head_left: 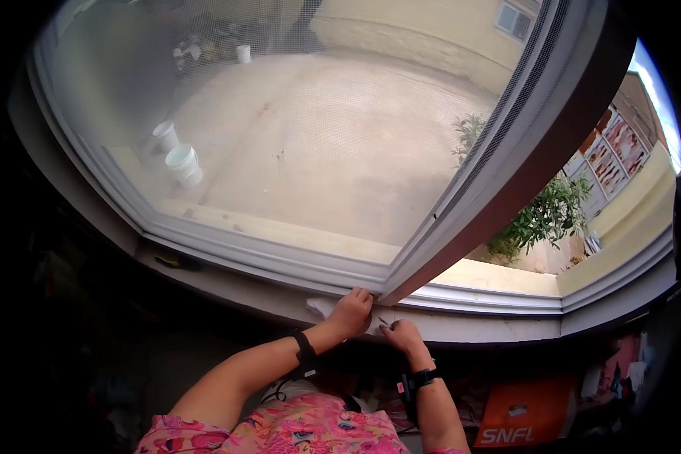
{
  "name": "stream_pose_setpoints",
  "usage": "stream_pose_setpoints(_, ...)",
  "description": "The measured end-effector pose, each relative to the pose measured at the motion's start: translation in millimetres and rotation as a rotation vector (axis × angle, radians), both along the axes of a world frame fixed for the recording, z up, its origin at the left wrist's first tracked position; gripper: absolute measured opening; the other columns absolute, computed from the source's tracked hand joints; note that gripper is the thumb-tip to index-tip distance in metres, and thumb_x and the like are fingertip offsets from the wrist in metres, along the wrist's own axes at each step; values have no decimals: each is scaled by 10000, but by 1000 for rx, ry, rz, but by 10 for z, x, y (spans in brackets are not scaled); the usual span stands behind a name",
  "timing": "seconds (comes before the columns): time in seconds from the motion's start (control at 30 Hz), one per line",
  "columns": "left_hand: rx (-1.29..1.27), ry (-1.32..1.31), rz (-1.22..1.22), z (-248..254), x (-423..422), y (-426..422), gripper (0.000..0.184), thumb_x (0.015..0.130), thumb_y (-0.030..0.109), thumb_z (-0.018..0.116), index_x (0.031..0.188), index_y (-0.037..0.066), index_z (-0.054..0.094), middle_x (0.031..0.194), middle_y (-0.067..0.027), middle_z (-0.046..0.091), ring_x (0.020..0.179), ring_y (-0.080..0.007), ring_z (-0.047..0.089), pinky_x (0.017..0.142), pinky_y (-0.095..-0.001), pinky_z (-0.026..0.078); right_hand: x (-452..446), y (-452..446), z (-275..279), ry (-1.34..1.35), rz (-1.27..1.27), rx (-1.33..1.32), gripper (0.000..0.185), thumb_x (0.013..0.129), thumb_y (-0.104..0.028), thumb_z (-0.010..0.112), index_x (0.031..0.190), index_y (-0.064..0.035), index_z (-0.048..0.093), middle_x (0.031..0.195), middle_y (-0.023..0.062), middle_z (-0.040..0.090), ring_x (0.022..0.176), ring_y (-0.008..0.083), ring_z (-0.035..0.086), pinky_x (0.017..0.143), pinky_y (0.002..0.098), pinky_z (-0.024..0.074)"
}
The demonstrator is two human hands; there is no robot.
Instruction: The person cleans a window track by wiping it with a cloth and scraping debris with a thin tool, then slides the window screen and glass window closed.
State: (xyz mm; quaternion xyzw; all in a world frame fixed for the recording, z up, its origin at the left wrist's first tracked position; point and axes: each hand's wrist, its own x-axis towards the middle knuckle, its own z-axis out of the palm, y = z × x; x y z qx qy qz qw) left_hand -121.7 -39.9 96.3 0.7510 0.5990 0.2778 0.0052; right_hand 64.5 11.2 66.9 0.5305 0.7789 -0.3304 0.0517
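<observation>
My left hand is closed at the lower corner of the window frame, its fingertips against the bottom of the upright post. What those fingers hold, if anything, is hidden. Just right of it, over the sill, my right hand pinches a small, thin dark object, too small to name, pointing up and left. A crumpled white cloth or paper lies on the sill beside my left hand.
A small yellow and black item lies on the sill at the left. Below the sill at the right stands an orange box among clutter. Beyond the mesh are white buckets; a leafy plant grows outside the right opening.
</observation>
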Motion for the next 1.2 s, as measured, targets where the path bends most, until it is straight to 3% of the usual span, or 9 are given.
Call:
stream_pose_setpoints(0.17, 79, -10, -133, -27, -207, -40, 273, 693, 26, 520, 954, -15, 590, 933, -111, 547, 897, -260, 544, 757, -316, 478, 16, -53, 8, 24, -48, -1, 492, 760, -428, 562, 755, 57, 650, 761, 276, 602, 791, 416, 584, 763, 441, 454)
stream_pose_setpoints(0.27, 111, 108, 10, -2, -642, -251, 267, 696, 59, 530, 955, 20, 583, 940, -103, 563, 882, -255, 559, 749, -333, 483, 15, -42, -17, 20, -53, 6, 487, 745, -428, 568, 755, 52, 652, 777, 275, 605, 799, 414, 587, 770, 440, 460)
stream_pose_setpoints(0.43, 129, 110, 188, 33, -1183, -507, 258, 678, -4, 547, 932, 1, 593, 926, -116, 570, 875, -284, 558, 751, -345, 479, 5, -14, -39, 4, -47, -3, 471, 757, -409, 560, 760, 53, 653, 751, 263, 608, 780, 407, 589, 762, 436, 458)
stream_pose_setpoints(0.5, 113, 123, 208, -8, -1100, -492, 254, 683, 0, 547, 933, 3, 593, 923, -115, 571, 871, -285, 559, 751, -345, 479, 8, -24, -49, 6, -58, -23, 477, 757, -411, 553, 758, 55, 650, 750, 260, 609, 774, 405, 590, 759, 434, 461)
stream_pose_setpoints(0.8, 161, -86, -197, 78, 12, 120, 185, 660, 9, 524, 839, -6, 570, 899, -129, 523, 826, -289, 527, 717, -357, 466, -18, -60, 6, 25, -108, 36, 464, 739, -404, 562, 740, 51, 651, 771, 276, 599, 781, 416, 589, 765, 447, 465)
stream_pose_setpoints(0.97, 180, 56, -182, 26, 92, 128, 130, 592, 33, 507, 721, 15, 512, 795, -119, 461, 747, -275, 493, 654, -348, 453, -32, -63, 16, 20, -128, 37, 465, 738, -401, 564, 720, 56, 647, 759, 287, 593, 770, 419, 591, 757, 449, 470)
stream_pose_setpoints(1.13, 85, 226, -220, -25, -120, 83, 139, 638, 50, 516, 770, 12, 532, 811, -121, 477, 812, -269, 509, 695, -332, 469, -44, -70, 88, 33, -143, 46, 447, 739, -381, 557, 712, 55, 646, 753, 287, 593, 756, 420, 592, 752, 452, 472)
stream_pose_setpoints(1.2, 125, 402, -184, 91, -305, -19, 178, 667, 56, 527, 831, -5, 555, 839, -110, 508, 816, -262, 522, 714, -327, 472, -48, -59, 86, -11, -122, 18, 389, 728, -360, 574, 773, 14, 668, 811, 241, 626, 794, 388, 608, 754, 439, 488)
